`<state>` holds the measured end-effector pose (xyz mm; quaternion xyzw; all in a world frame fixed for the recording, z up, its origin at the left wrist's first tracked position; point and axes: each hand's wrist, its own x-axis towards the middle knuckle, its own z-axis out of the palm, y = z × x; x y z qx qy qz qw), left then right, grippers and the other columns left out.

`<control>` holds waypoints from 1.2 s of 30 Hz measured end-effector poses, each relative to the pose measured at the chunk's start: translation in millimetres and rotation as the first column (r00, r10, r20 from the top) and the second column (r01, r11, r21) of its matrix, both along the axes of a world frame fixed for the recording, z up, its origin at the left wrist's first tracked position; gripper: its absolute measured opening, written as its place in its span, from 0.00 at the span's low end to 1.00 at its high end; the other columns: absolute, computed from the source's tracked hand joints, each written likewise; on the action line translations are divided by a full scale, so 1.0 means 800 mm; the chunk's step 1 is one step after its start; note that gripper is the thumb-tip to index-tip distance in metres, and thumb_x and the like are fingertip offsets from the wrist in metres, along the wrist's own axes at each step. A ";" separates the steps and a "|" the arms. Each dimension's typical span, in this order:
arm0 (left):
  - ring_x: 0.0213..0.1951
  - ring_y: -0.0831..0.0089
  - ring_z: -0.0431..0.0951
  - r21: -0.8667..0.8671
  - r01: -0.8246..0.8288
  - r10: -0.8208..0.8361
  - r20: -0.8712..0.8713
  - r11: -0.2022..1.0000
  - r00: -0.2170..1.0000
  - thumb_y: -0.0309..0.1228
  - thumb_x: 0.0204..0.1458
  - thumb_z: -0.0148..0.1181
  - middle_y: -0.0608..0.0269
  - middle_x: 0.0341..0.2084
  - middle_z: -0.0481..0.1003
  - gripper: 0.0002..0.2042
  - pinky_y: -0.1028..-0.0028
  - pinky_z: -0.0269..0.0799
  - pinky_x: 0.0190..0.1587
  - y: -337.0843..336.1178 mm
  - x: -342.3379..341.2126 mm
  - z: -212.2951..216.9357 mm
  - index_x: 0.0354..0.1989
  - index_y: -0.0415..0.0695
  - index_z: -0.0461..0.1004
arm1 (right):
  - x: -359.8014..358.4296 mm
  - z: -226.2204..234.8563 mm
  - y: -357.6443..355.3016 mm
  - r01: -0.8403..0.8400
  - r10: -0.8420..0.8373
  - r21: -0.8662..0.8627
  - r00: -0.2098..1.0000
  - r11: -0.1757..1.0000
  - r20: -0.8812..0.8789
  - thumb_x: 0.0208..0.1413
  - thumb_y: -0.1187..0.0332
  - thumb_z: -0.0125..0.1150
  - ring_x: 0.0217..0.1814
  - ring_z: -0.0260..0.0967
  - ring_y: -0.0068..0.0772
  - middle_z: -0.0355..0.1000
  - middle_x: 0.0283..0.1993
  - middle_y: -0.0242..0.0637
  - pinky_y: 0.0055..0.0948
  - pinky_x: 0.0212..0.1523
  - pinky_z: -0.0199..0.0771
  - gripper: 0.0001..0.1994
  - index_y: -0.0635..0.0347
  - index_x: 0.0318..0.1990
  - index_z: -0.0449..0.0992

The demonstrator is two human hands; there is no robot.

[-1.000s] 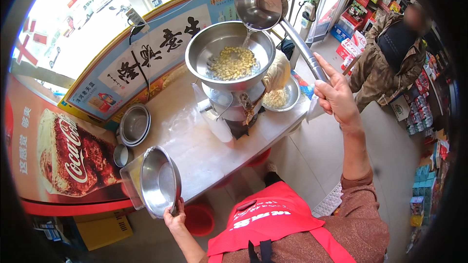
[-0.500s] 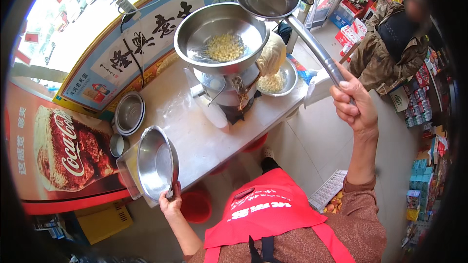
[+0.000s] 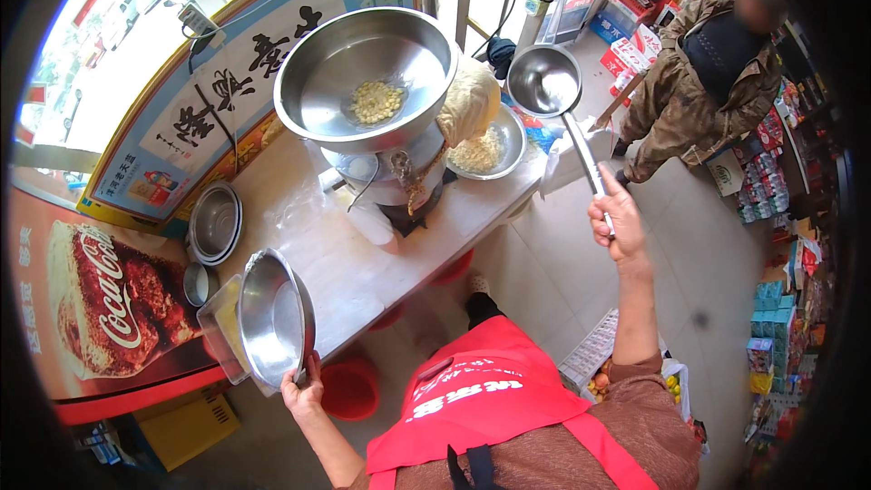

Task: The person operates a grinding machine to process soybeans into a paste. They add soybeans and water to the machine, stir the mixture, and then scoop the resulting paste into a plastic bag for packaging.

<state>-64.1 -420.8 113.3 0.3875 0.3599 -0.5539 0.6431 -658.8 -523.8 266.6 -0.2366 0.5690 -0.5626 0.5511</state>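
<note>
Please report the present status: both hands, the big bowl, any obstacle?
Left hand holding smaller bowl by rim; right hand gripping ladle. Yellow grains in big bowl. Pale bag between big bowl and ladle in this view.

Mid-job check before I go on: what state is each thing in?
Ladle: raised, gripped by right hand
Basin: tilted, held by left hand, nothing visible inside
Big bowl: upright, pale kernels inside
Side bowl: pale crumbs inside
Stacked bowls: nested, nothing visible inside
Small cup: contents unclear

The ladle point(image 3: 545, 84) and bowl point(image 3: 275, 322) look glossy metal, the apron point(image 3: 504, 358) cloth.
</note>
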 end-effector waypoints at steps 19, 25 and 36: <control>0.55 0.38 0.66 -0.017 -0.048 0.049 0.058 0.999 0.997 0.20 0.41 0.50 0.42 0.52 0.68 0.27 0.59 0.77 0.52 0.024 -0.019 0.012 0.55 0.30 0.63 | -0.016 -0.283 -0.142 0.123 0.253 0.290 0.251 0.949 -0.934 0.47 0.69 0.53 0.38 0.74 0.58 0.75 0.38 0.56 0.50 0.43 0.73 0.37 0.48 0.69 0.55; 0.56 0.38 0.65 0.029 -0.119 0.118 0.025 0.992 0.993 0.19 0.40 0.51 0.43 0.53 0.67 0.27 0.59 0.76 0.54 0.032 -0.020 0.008 0.55 0.31 0.64 | -0.015 -0.235 -0.124 0.083 0.150 0.145 -0.059 0.986 -0.987 0.52 0.74 0.54 0.33 0.75 0.51 0.75 0.30 0.50 0.48 0.37 0.74 0.37 0.41 0.70 0.52; 0.58 0.38 0.64 0.010 -0.111 0.111 0.008 0.994 0.994 0.18 0.41 0.51 0.42 0.54 0.66 0.27 0.59 0.75 0.55 0.046 -0.006 0.015 0.56 0.31 0.64 | 0.010 -0.223 -0.012 0.049 0.054 0.311 0.948 0.949 -0.314 0.55 0.76 0.48 0.15 0.58 0.20 0.62 0.20 0.30 0.26 0.12 0.57 0.34 0.49 0.70 0.50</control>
